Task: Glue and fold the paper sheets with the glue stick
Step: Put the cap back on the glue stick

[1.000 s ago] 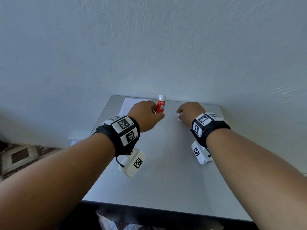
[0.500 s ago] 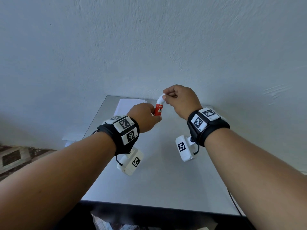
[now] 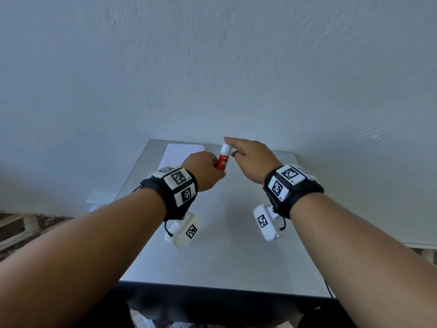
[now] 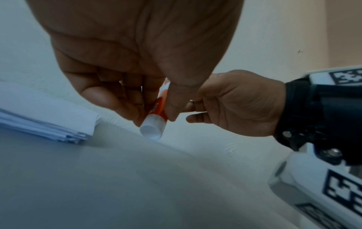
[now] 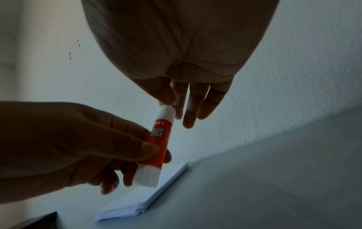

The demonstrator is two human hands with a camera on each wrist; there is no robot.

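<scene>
A red glue stick (image 3: 222, 159) with a white cap is held nearly upright above the back of the grey table (image 3: 224, 252). My left hand (image 3: 205, 171) grips its red body near the base, thumb on the label (image 5: 160, 139). My right hand (image 3: 248, 159) is at the top, where thumb and forefinger (image 5: 177, 111) pinch the white cap (image 5: 166, 113); its other fingers hang loosely extended. A stack of white paper sheets (image 3: 182, 152) lies at the table's back left corner, beside my left hand and untouched. The stick's white bottom end (image 4: 150, 131) shows in the left wrist view.
The table stands against a plain white wall (image 3: 212, 79). A few white sheets (image 3: 99, 200) lie on the floor left of the table, by a patterned floor (image 3: 21, 228). The table's front edge (image 3: 212, 284) is near my forearms.
A second ago my right hand was low on the table beside the uncapped stick. It then rose to the stick's top, and the white cap now sits on the stick. My left hand kept its hold.
</scene>
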